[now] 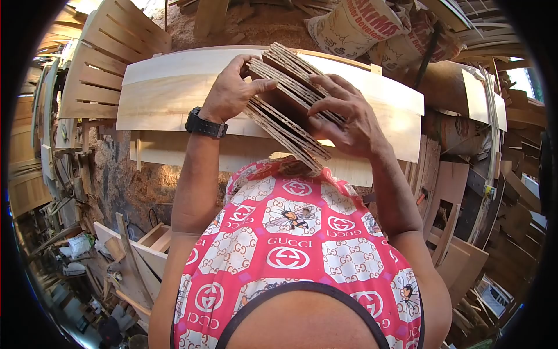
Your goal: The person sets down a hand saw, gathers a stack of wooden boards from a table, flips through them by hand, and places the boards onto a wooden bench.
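Note:
A stack of thin boards with rough, layered edges (290,85) is held tilted in front of my chest, above the pale wooden planks (168,96). My left hand (234,91) grips the upper left end of the boards, its thumb across their edges. On the other side, my right hand (347,119) holds the boards with its fingers curled over the edges. Gaps show between some of the boards, which fan slightly apart. The lowest boards reach down close to my shirt (296,218). A black watch (206,122) is on my left wrist.
Printed sacks (357,26) stand beyond the planks at the upper right. A slatted wooden panel (110,55) leans at the upper left. Sawdust (148,189) covers the ground, and an open wooden frame (154,238) lies at the lower left. Scrap wood is piled at both sides.

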The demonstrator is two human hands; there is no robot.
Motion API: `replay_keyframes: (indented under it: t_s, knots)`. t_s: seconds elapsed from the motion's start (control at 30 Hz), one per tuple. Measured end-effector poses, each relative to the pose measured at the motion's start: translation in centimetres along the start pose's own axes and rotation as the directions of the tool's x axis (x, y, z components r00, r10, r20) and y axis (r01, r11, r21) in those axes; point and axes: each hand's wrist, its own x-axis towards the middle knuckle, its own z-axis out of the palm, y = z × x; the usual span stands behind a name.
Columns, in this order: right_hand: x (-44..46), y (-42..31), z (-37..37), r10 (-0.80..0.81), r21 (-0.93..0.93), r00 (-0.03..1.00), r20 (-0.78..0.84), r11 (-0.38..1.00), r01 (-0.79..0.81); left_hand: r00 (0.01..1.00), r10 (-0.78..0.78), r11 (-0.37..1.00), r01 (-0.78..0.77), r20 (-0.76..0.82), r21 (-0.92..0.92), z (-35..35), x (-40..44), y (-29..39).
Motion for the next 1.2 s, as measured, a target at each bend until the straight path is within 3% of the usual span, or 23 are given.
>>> replay_keyframes:
  t_s: [0.2, 0.83, 1.03, 1.2]
  knots:
    - [-0.2, -0.2, 0.2, -0.002, -0.097, 0.999, 0.044, 0.995, 0.007, 1.000, -0.004, 0.999, 0.004, -0.005, 0.037, 0.1, 0.1, 0.1]
    - [0.2, -0.9, 0.1, 0.010, -0.067, 0.998, 0.058, 0.998, -0.007, 0.999, -0.046, 0.999, 0.046, 0.025, 0.020, 0.0, -0.1, 0.5]
    - [0.2, -1.5, 0.6, 0.065, -0.116, 0.998, 0.019, 0.991, -0.062, 1.000, 0.006, 0.998, -0.008, 0.018, 0.062, 0.0, 0.1, 0.0]
    - [-0.1, -0.8, 0.9, 0.051, 0.053, 0.998, -0.029, 0.997, -0.050, 0.998, -0.057, 0.988, 0.058, -0.007, 0.140, 0.0, -0.1, 0.8]
